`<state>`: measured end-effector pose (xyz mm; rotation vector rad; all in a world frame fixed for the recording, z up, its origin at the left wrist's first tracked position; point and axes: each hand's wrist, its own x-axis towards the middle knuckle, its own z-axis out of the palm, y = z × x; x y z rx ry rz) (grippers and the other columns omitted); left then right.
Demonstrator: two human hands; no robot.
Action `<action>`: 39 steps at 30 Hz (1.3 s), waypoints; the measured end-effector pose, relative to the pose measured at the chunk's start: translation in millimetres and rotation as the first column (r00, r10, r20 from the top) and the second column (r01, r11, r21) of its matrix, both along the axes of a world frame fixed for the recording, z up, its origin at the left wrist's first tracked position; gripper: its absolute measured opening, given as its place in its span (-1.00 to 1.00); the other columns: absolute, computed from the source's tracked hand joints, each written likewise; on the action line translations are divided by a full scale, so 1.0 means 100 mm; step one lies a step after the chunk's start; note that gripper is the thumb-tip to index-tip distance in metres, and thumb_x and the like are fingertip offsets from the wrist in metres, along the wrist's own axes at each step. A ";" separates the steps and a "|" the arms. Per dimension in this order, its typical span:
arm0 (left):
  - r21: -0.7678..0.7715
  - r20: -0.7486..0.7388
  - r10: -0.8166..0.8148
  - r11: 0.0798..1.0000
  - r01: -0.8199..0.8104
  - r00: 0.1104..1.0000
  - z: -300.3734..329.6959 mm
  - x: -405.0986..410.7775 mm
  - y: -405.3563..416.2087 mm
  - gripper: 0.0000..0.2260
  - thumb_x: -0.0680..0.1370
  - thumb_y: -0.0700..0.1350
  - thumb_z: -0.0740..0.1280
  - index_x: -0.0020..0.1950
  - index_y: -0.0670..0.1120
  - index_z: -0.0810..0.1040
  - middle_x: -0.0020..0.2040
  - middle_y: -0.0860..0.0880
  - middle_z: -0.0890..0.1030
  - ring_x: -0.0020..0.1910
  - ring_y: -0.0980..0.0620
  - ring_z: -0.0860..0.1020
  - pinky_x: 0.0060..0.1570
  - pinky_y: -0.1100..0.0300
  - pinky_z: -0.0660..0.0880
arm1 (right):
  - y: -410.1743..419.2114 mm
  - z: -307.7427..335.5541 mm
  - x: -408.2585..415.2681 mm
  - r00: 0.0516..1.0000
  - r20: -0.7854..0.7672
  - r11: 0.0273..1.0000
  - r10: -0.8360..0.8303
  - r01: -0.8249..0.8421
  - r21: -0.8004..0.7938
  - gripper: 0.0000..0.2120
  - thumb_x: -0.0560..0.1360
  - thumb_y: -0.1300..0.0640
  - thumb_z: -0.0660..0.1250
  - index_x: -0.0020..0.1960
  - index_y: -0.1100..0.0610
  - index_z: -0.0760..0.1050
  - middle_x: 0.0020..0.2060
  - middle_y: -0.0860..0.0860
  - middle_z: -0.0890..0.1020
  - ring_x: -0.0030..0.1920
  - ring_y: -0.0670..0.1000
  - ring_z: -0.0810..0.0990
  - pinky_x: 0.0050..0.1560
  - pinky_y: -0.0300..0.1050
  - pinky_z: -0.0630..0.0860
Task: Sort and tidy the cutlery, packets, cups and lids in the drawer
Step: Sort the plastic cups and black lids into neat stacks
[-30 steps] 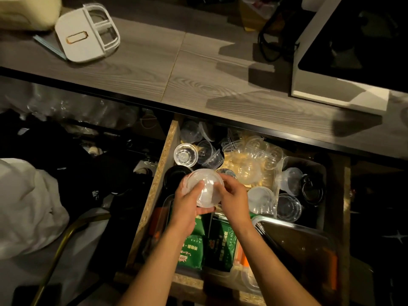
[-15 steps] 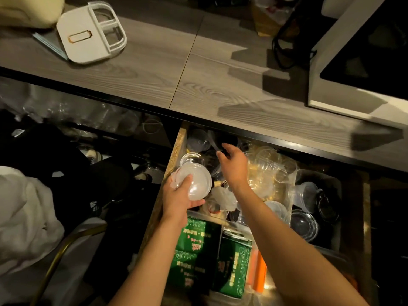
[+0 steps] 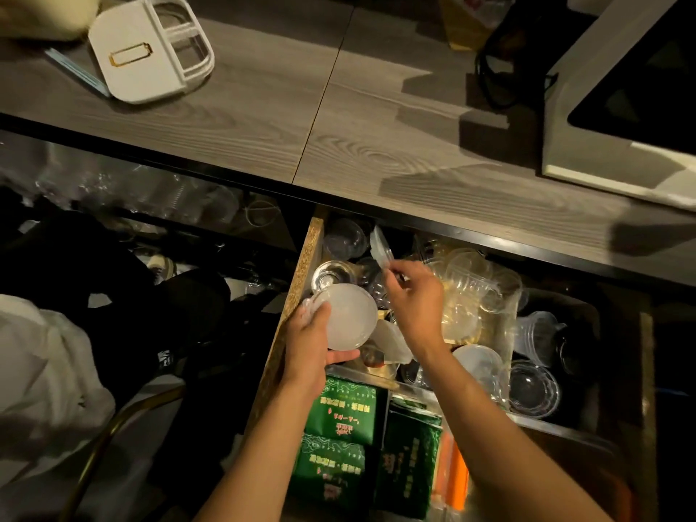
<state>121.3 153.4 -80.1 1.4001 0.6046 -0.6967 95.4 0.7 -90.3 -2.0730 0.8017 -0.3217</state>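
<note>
The drawer (image 3: 301, 280) stands pulled out under the wooden counter (image 3: 263, 118), packed with clear plastic cups, lids and packets. Far on the counter's left sits a white container (image 3: 150, 50), well away from the work.

At the drawer's left wall, the left hand (image 3: 307, 344) curls its fingers and thumb round a stack of translucent round lids (image 3: 348, 316), holding it tilted up above the drawer's contents; I judge it serves as the collecting pile, kept clear of the clutter so that each new lid can be added. Just behind it, against the same wall, a clear cup (image 3: 331, 275) stands upright.

Nearer the person lie the green packets (image 3: 346, 420), side by side in the front section, with an orange item (image 3: 457, 476) to their right.

The right hand (image 3: 416, 299) reaches towards the far end and pinches a single clear lid (image 3: 380, 246) between fingertips and thumb, lifted on edge, probably to bring it to the stack.

Right of that hand is a heap of loose clear lids (image 3: 474, 292) in a tray, then more stacked cups (image 3: 534, 337) in the rightmost compartment. Much appears unsorted.
</note>
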 end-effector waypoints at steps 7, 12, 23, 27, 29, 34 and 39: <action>-0.088 -0.031 -0.086 0.993 0.083 0.996 0.24 -0.21 -0.09 -0.75 0.64 0.03 0.28 0.28 0.00 0.54 0.20 -0.14 0.61 0.10 -0.20 0.63 -0.34 0.06 0.60 | 0.31 0.29 -0.66 0.972 0.172 0.983 0.157 -0.137 -0.121 -0.80 0.49 0.03 0.36 0.05 0.02 0.69 -0.21 -0.09 0.52 -0.05 -0.12 0.46 0.00 -0.10 0.36; -0.248 -0.054 -0.129 0.962 0.111 0.990 0.49 -0.39 -0.19 -0.52 0.64 0.22 0.09 0.31 -0.07 0.55 0.13 -0.18 0.68 0.03 -0.12 0.67 -0.26 0.08 0.58 | 0.41 0.43 -0.89 0.964 0.155 0.966 0.214 -0.186 -0.181 -0.77 0.50 -0.01 0.33 0.07 0.01 0.69 -0.18 -0.06 0.51 -0.06 0.02 0.48 0.03 -0.01 0.41; -0.209 0.055 -0.142 0.966 0.150 0.988 0.94 -0.62 -0.39 -0.78 0.63 -0.07 0.22 0.22 0.15 0.55 0.16 -0.07 0.62 0.04 -0.07 0.62 -0.39 0.17 0.53 | 0.24 0.96 -1.26 0.952 0.078 0.941 0.297 -0.278 -0.194 -0.77 0.54 -0.05 0.29 0.11 -0.07 0.65 -0.12 -0.20 0.61 -0.01 -0.14 0.46 0.09 -0.13 0.29; -0.189 0.003 -0.110 0.976 0.109 0.994 1.03 -0.68 -0.40 -0.83 0.63 -0.06 0.20 0.16 0.03 0.54 0.14 -0.19 0.62 -0.08 -0.08 0.62 -0.39 0.14 0.55 | 0.13 1.14 -1.37 0.954 0.157 0.962 0.254 -0.232 -0.144 -0.75 0.52 -0.03 0.30 0.14 -0.04 0.63 0.02 -0.23 0.61 0.12 -0.20 0.49 0.17 -0.18 0.39; -0.199 0.023 -0.133 0.971 0.135 0.991 1.09 -0.70 -0.41 -0.84 0.64 -0.09 0.17 0.10 0.05 0.53 0.08 -0.16 0.61 -0.09 -0.07 0.61 -0.38 0.13 0.56 | 0.10 1.24 -1.38 0.976 0.196 0.992 0.095 -0.076 -0.100 -0.71 0.52 -0.07 0.28 0.19 -0.03 0.60 0.08 -0.24 0.56 0.18 -0.21 0.46 0.16 -0.26 0.40; -0.227 0.120 -0.207 0.946 0.230 0.971 1.13 -0.80 -0.46 -0.76 0.65 -0.07 0.16 0.17 0.12 0.60 0.17 -0.13 0.63 0.06 -0.07 0.60 -0.36 0.14 0.56 | 0.15 1.38 -1.22 0.994 0.015 0.955 -0.111 0.102 0.277 -0.57 0.64 -0.03 0.19 0.49 -0.04 0.30 0.36 -0.12 0.42 0.33 -0.23 0.39 0.32 -0.26 0.35; -0.337 0.080 -0.249 0.905 0.261 0.965 1.17 -0.89 -0.47 -0.74 0.65 -0.04 0.17 0.28 -0.02 0.54 0.18 -0.16 0.65 0.01 -0.01 0.66 -0.27 0.13 0.59 | 0.22 1.35 -1.25 0.984 -0.012 0.940 -0.179 0.175 0.293 -0.69 0.63 0.15 0.24 0.37 0.07 0.42 -0.04 -0.30 0.50 -0.08 -0.54 0.46 -0.15 -0.58 0.37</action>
